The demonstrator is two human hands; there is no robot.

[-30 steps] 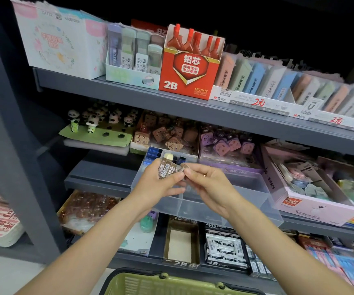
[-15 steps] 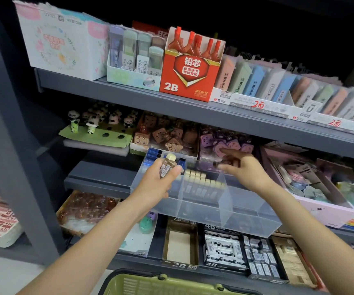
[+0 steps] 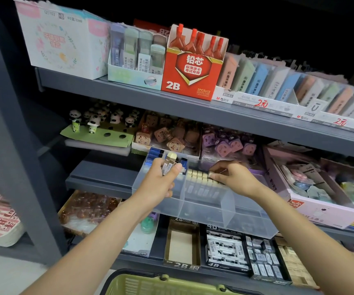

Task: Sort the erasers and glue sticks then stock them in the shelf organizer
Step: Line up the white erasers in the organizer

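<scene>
Left hand gripping a bundle of glue sticks above the clear organizer; upright row at three o'clock, right hand pinching its near end, nearer.

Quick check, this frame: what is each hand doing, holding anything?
Left hand: closed on a small bundle of glue sticks.
Right hand: fingertips pinch a glue stick in the row inside the clear organizer.

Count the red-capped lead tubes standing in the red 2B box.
5 red-capped lead tubes in a row along the top of the red 2B box on the upper shelf; more may be hidden behind them.
</scene>
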